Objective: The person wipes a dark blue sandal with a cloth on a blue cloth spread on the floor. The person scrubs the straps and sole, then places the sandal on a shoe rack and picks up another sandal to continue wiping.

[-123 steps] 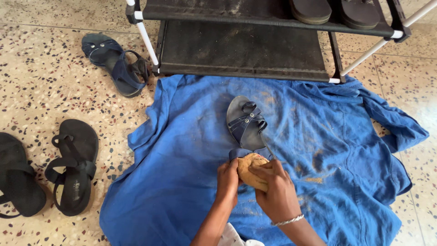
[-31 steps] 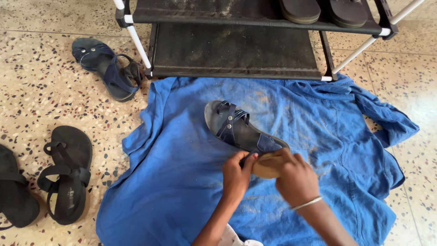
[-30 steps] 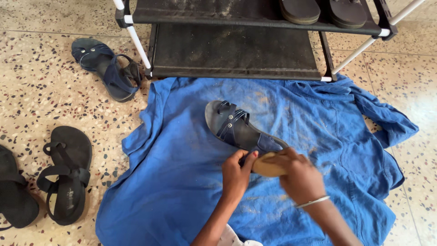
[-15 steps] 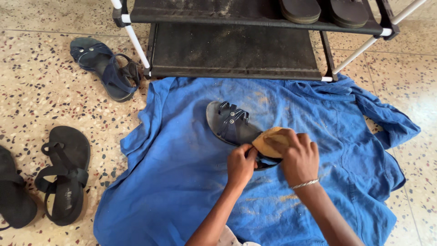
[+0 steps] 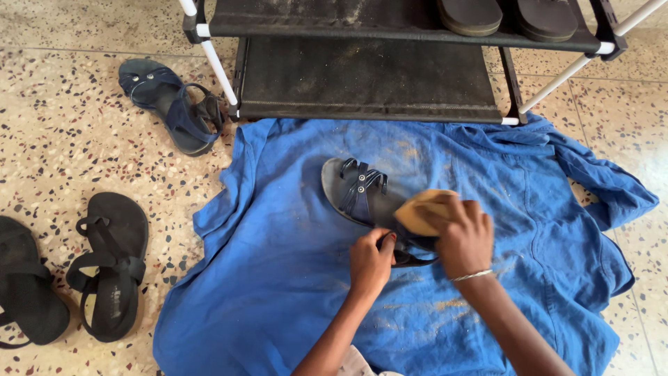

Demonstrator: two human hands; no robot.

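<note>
A dark blue strappy sandal [image 5: 358, 195] lies on a spread-out blue shirt [image 5: 278, 257] on the floor. My left hand [image 5: 371, 263] grips the sandal's heel end and holds it down. My right hand [image 5: 463, 235] presses a tan, dirt-stained sponge [image 5: 421, 207] against the sandal's side, just right of the straps. A thin silver bangle sits on my right wrist. Sandy dust streaks the shirt around the sandal.
A black shoe rack [image 5: 362, 76] with white poles stands just beyond the shirt; two dark slippers [image 5: 508, 15] rest on its upper shelf. The matching blue sandal [image 5: 170, 104] lies at the upper left. Two black sandals [image 5: 111, 264] sit on the speckled floor at left.
My right hand has slid the sponge from the sandal's heel up along its side. The sandal has turned to point up-left, with my left hand still at the heel.
</note>
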